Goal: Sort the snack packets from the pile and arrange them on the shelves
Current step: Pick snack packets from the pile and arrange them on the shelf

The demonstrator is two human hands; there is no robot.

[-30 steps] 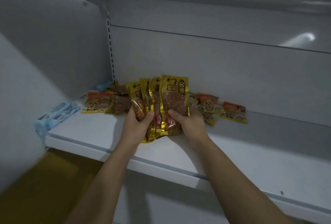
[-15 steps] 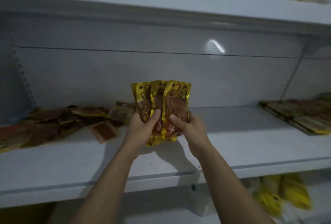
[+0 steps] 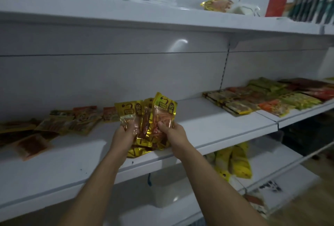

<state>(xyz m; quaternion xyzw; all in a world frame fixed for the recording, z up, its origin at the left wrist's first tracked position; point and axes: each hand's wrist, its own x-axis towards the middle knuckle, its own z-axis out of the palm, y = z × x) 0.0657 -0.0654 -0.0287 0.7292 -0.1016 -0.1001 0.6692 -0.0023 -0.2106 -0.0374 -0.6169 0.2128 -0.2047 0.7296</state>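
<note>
- The person's left hand and right hand hold one fanned bundle of gold snack packets between them, upright and just above the front part of the middle shelf.
- The left hand's fingers are curled round the left side of the bundle. The right hand's fingers are clamped on the right side, with the thumb pressed on the front of the nearest packet.
- The lower ends of the gold packets hang down to the front edge of the shelf. Whether they touch the board cannot be told.
- A loose pile of mixed packets lies on the same shelf to the left of the hands, some overlapping, in brown, orange and yellow.
- Well to the right, flat rows of sorted packets cover the shelf across the joint into the next bay, in green, red and orange.
- On the upper shelf lie a single yellow packet, a red box and some blurred white things.
- Yellow bags lie on the lower shelf under the right forearm's side.
</note>
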